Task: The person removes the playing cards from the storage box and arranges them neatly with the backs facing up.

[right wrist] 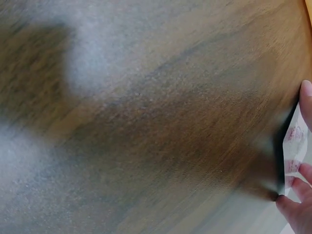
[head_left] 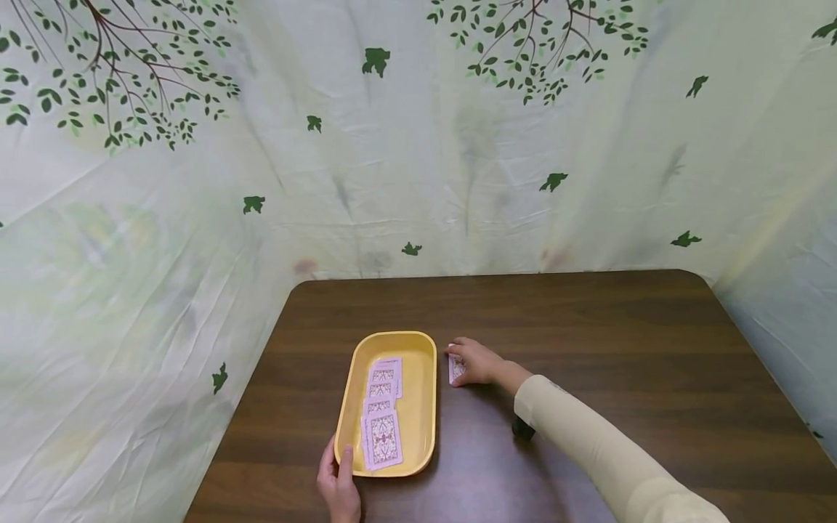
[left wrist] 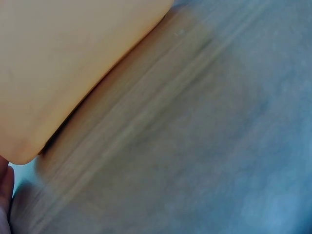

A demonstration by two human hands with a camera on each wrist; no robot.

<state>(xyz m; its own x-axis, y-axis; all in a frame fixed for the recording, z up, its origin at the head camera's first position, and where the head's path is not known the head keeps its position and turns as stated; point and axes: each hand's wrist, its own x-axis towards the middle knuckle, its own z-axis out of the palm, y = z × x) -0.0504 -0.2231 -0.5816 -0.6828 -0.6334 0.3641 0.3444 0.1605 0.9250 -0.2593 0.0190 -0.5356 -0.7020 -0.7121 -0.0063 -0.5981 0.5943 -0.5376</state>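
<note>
A yellow tray stands on the table, with several purple-backed playing cards lying overlapped in a column along its left part. My left hand grips the tray's near left corner, thumb over the rim; in the left wrist view only bits of its fingers show beside the tray. Right of the tray, my right hand holds a playing card by its far and near edges, close over the table. In the right wrist view the card sits between thumb and fingers, its face side partly visible.
The brown wooden table extends widely to the right of the tray. Behind it and at both sides hangs a pale curtain printed with leaves and branches. A dark wrist-camera part hangs under the right sleeve.
</note>
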